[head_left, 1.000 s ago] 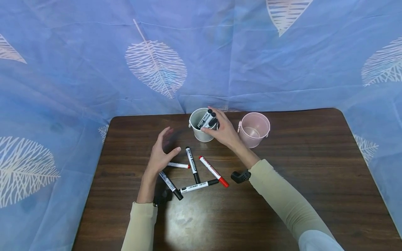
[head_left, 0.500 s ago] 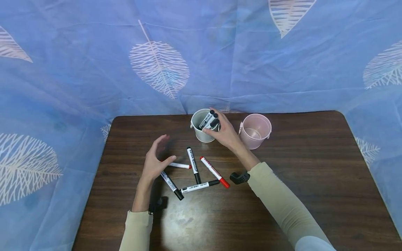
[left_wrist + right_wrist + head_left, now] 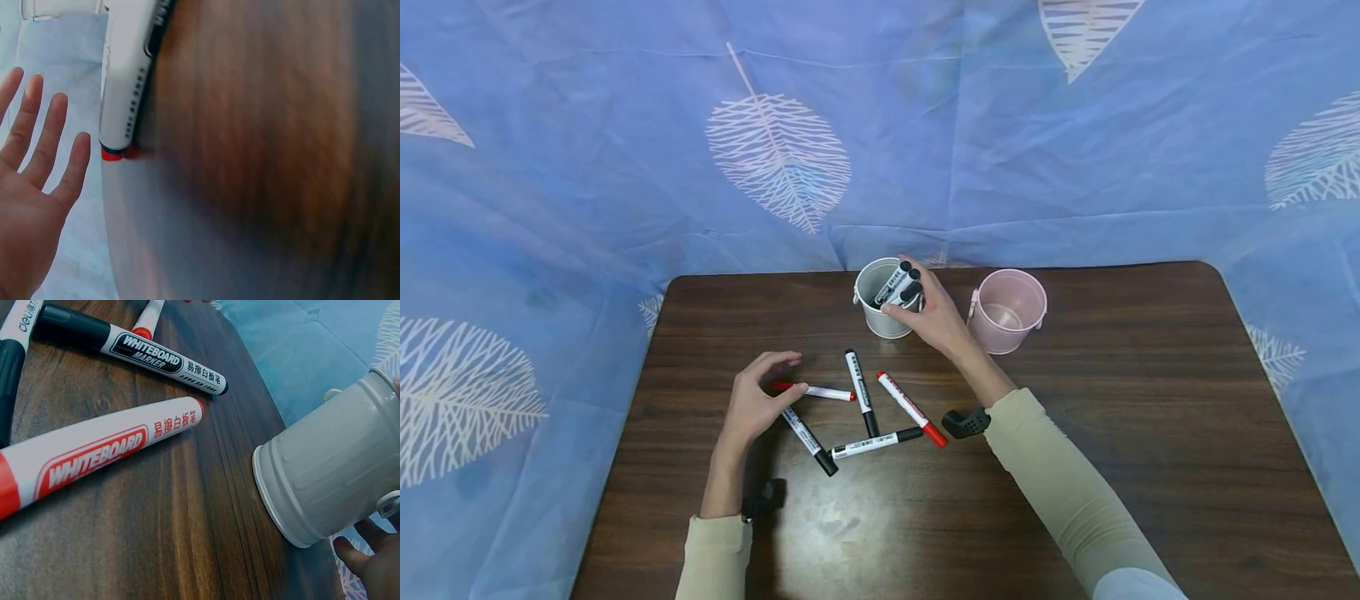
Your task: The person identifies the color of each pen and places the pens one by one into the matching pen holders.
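My left hand, fingers spread and thumb apart, hovers by a red-capped whiteboard marker lying on the table. Its open palm shows in the left wrist view, beside a white marker barrel with dark print. At the table's back, my right hand holds the right side of a small white bucket, thumb at the front rim and fingers round behind. Several black-capped markers lean inside the bucket. The bucket stands on the table in the right wrist view, fingers against its side.
A pink bucket stands right of the white one. In front lie a black marker, a red marker, and two more black markers, one crosswise, one slanting. A blue leaf-patterned cloth hangs behind the table.
My left hand has moved left and toward me, down to the red-capped marker's end, uncovering its red cap. My right hand stays at the white bucket.
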`<move>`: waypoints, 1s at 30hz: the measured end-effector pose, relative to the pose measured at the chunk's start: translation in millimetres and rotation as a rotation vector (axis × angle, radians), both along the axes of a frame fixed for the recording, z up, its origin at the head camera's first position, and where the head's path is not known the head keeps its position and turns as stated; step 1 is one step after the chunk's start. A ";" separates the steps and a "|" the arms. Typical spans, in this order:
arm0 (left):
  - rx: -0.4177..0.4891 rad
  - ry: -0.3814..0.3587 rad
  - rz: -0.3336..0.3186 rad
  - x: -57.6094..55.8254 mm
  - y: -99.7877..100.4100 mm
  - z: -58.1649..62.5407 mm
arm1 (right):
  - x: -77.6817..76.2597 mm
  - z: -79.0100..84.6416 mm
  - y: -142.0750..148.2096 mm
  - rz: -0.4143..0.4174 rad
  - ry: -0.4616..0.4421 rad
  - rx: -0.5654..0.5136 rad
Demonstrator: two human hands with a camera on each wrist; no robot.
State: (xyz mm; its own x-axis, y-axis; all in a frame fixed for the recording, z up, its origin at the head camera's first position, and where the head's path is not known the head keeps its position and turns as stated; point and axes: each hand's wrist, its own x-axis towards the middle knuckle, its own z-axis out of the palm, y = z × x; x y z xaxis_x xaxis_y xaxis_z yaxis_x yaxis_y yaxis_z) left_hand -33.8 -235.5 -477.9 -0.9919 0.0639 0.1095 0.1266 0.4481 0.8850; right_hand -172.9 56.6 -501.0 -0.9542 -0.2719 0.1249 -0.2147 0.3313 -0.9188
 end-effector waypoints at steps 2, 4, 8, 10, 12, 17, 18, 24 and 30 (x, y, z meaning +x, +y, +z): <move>0.014 -0.002 0.007 1.8 -1.9 -1.7 | 0.2 0.0 0.0 0.000 0.001 -0.005; 0.016 -0.001 0.012 3.3 -3.6 -2.7 | 0.3 -0.1 0.3 0.002 0.000 -0.005; 0.029 -0.003 0.015 6.0 -6.3 -3.7 | -0.2 -0.3 2.0 0.007 -0.008 0.004; 0.032 -0.017 0.020 7.9 -8.1 -4.1 | -1.0 -0.4 3.0 0.014 -0.014 0.010; 0.033 -0.031 0.025 10.1 -9.8 -4.5 | -1.8 -0.4 3.6 0.021 -0.019 0.015; 0.026 -0.052 0.048 17.1 -15.6 -5.5 | -2.6 0.3 1.8 0.038 -0.029 0.011; 0.021 -0.051 0.050 18.5 -16.8 -5.6 | -2.4 0.5 1.1 0.039 -0.031 0.008; -0.024 -0.050 0.058 24.2 -22.1 -7.1 | -3.4 -0.6 -2.2 0.040 -0.026 0.030; -0.055 -0.042 0.035 23.8 -24.2 -9.7 | -4.5 -1.7 -1.0 0.022 -0.043 0.047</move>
